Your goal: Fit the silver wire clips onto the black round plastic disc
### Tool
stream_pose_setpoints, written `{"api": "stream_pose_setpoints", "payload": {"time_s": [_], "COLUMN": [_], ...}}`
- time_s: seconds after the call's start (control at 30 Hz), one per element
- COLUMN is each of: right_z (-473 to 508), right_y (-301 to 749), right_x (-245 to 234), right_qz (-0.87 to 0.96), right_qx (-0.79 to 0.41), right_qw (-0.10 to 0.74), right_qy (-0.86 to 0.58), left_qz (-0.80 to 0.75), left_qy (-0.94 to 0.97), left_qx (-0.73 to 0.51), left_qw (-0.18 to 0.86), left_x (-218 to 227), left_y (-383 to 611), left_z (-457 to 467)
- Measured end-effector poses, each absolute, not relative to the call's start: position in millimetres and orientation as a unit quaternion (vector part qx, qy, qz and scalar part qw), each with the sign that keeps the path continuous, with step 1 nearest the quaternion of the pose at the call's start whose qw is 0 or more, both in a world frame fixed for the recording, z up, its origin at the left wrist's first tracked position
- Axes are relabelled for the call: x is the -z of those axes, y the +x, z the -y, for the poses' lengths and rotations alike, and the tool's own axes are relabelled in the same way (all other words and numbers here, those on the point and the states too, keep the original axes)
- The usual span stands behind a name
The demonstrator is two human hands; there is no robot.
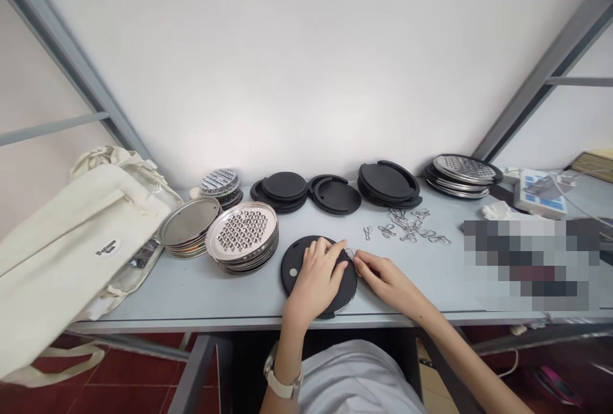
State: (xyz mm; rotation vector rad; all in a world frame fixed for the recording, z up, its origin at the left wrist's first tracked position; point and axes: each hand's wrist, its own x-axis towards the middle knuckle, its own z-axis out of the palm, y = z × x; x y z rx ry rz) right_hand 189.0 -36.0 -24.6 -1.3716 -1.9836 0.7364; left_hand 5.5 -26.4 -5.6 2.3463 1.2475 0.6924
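Observation:
My left hand [318,275] lies on a round black disc [295,259] at the table's front edge, fingers spread over its top. A metal rim shows under the disc's right side. My right hand [383,275] is beside the disc's right edge, fingers pinched on a small wire clip [350,253] that touches the disc. A loose pile of the same wire clips [407,227] lies just behind my right hand.
A stack of perforated metal grater discs [243,233] and plain metal plates [188,223] stand left of the disc. Black lids [335,193] and more grater discs [462,171] line the wall. A cream cloth bag [71,235] lies at left. The grey table [201,286] ends just in front of me.

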Motion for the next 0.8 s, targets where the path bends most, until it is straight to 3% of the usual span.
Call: {"api": "stream_pose_setpoints", "payload": {"time_s": [0.8], "right_z": [35.9], "right_y": [188.4], "right_x": [25.1], "right_qz": [0.742], "right_qx": [-0.303], "right_qw": [0.308], "right_qy": [-0.512], "left_qz": [-0.442], "left_qy": [0.842], "left_qx": [-0.245], "left_qw": [0.187], "left_x": [2.0], "left_y": [6.6], "left_z": [26.9]}}
